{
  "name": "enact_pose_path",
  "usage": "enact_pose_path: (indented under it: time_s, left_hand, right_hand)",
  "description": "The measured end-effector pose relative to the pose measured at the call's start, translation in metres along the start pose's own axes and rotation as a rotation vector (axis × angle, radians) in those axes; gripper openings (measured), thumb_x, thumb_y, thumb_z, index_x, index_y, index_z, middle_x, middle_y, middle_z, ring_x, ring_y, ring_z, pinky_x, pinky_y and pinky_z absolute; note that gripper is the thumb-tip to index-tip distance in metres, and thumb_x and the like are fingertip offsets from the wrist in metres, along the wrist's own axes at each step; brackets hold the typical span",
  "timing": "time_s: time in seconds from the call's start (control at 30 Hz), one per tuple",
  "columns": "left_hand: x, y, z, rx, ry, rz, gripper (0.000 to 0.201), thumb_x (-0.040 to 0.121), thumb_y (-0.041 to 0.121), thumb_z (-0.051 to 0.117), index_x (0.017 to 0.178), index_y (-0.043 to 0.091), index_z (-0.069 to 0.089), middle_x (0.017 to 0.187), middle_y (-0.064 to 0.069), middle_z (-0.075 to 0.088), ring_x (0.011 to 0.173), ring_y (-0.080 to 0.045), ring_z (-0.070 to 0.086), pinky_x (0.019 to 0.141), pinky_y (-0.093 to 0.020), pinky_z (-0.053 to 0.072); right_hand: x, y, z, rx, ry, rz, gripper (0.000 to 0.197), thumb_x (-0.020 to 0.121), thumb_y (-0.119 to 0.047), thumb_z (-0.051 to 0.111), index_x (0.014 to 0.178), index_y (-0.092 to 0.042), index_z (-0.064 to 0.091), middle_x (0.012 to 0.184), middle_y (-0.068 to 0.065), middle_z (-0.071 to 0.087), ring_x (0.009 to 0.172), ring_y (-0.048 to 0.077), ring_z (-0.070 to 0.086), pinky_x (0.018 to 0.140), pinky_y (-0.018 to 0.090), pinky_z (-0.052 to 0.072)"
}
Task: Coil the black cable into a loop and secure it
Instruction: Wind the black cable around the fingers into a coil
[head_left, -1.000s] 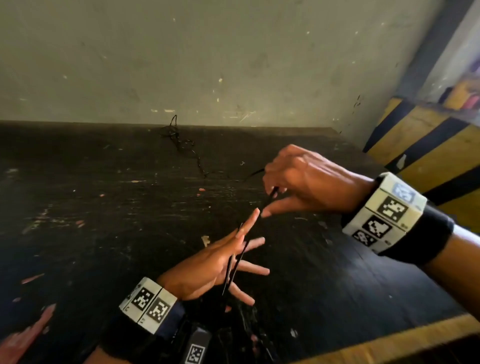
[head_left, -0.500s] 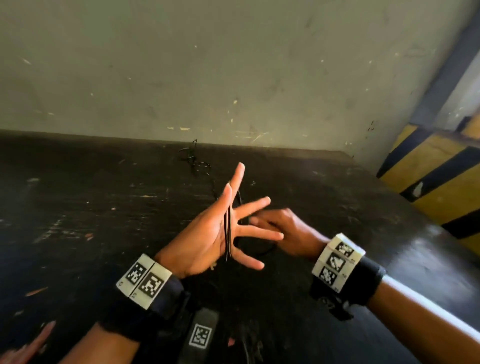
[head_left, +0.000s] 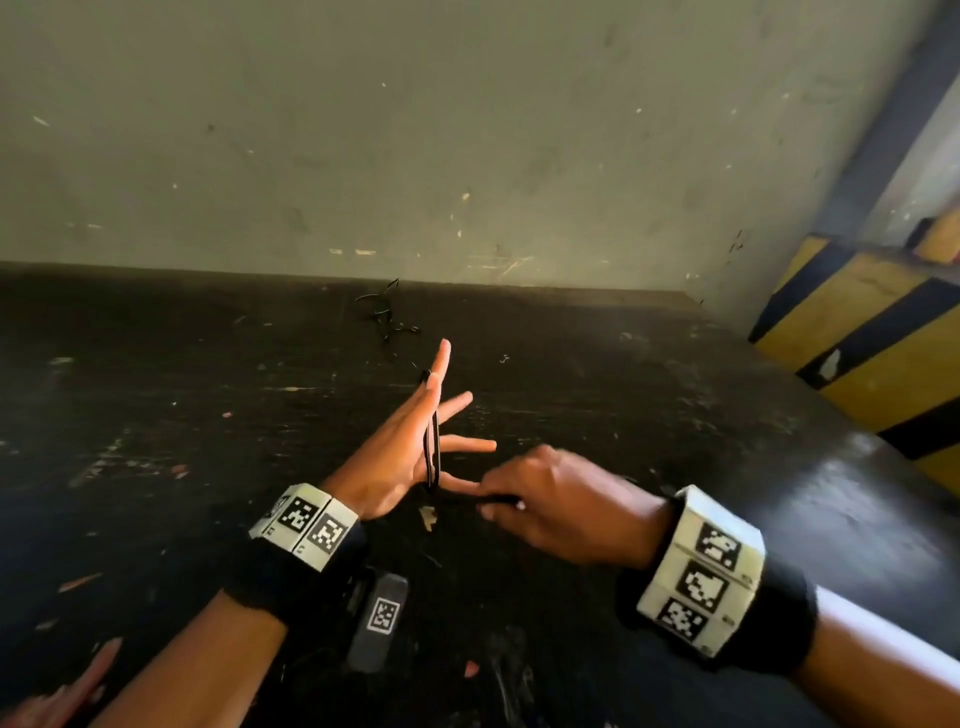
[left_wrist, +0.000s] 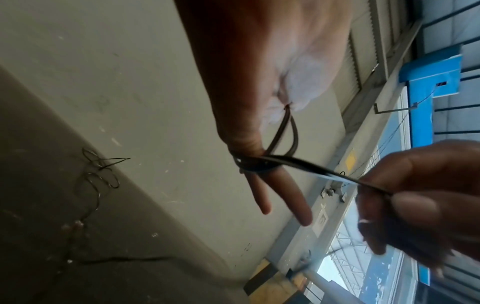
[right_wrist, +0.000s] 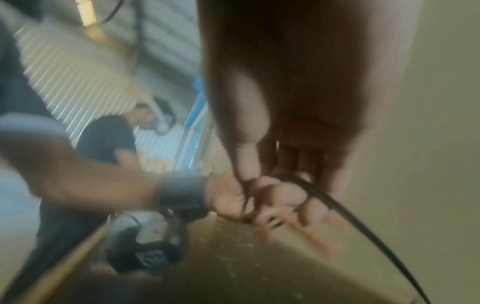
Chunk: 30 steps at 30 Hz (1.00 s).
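My left hand (head_left: 395, 452) is held upright over the table, its fingers straight and spread. The black cable (head_left: 435, 452) is wound in a few turns across its palm, from the upper fingers down to the little finger. In the left wrist view the turns (left_wrist: 283, 135) cross at the fingers, and one strand (left_wrist: 311, 166) runs off to my right hand (left_wrist: 415, 201). My right hand (head_left: 550, 504) is beside the left little finger and pinches that strand between thumb and fingers. The loose rest of the cable (head_left: 384, 317) lies tangled on the table near the wall.
The black scuffed table (head_left: 156, 415) ends at a grey wall (head_left: 415, 130). A yellow-and-black striped block (head_left: 857, 364) stands past the table's right edge. In the blurred right wrist view, a person in a dark shirt (right_wrist: 109, 139) is in the background.
My right hand has come down from above the left hand, passed behind it, and now pulls the cable by the little finger. The left hand has risen and turned upright.
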<state>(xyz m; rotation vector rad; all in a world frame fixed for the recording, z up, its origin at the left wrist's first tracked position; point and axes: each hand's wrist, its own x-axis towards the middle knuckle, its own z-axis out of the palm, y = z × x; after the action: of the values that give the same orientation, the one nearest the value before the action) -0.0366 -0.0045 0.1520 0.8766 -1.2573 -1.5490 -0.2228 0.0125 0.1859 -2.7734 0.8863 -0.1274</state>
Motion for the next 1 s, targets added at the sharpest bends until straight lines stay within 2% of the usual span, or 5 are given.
enact_pose_path:
  time_s: [0.17,0.47,0.57,0.7,1.0]
  left_hand:
    - [-0.020,0.000,0.003,0.170,-0.046,-0.042,0.051,0.083,0.062,0.027,0.127,0.073,0.005,0.159,-0.006,0.022,0.098,-0.021,0.071,0.054,-0.040,0.060]
    - [-0.055,0.001,0.019,0.017,-0.376,-0.137,0.052,0.084,0.067,0.028,0.133,0.071,0.014,0.150,-0.002,0.042,0.098,-0.042,0.068,0.038,-0.030,0.055]
    - [-0.063,0.008,0.020,-0.085,-0.427,-0.126,0.048,0.085,0.065,0.027,0.131,0.072,0.019,0.148,-0.003,0.046,0.098,-0.043,0.067,0.038,-0.031,0.055]
    - [-0.067,0.016,0.025,-0.164,-0.476,-0.121,0.047,0.086,0.062,0.025,0.131,0.072,0.018,0.148,-0.005,0.046,0.096,-0.039,0.068,0.041,-0.034,0.057]
    - [-0.051,0.031,0.013,-0.418,-0.219,0.067,0.047,0.088,0.060,0.026,0.135,0.067,0.021,0.147,-0.013,0.045,0.103,-0.042,0.066,0.053,-0.047,0.060]
  right_hand:
    - [-0.003,-0.009,-0.050,-0.240,-0.019,-0.048,0.018,0.092,-0.036,0.054,0.093,-0.021,0.064,0.081,-0.009,0.060,0.074,0.012,0.060,0.061,0.022,0.037]
    - [0.036,0.019,-0.117,-0.203,0.141,-0.179,0.035,0.085,-0.043,0.061,0.088,-0.011,0.073,0.074,-0.007,0.064,0.065,0.011,0.060,0.061,0.026,0.047]
    - [0.043,0.033,-0.109,-0.095,0.148,-0.150,0.030,0.088,-0.034,0.061,0.095,-0.008,0.075,0.078,-0.011,0.063,0.067,0.000,0.057,0.063,0.009,0.040]
    - [0.049,0.039,-0.078,-0.041,0.192,-0.152,0.026,0.091,-0.030,0.057,0.098,-0.011,0.073,0.087,0.004,0.073,0.073,0.016,0.065,0.067,0.029,0.052]
    - [0.039,0.026,0.023,0.365,0.156,0.006,0.015,0.096,-0.018,0.050,0.100,-0.016,0.064,0.088,0.005,0.070,0.077,0.017,0.068,0.068,0.025,0.055]
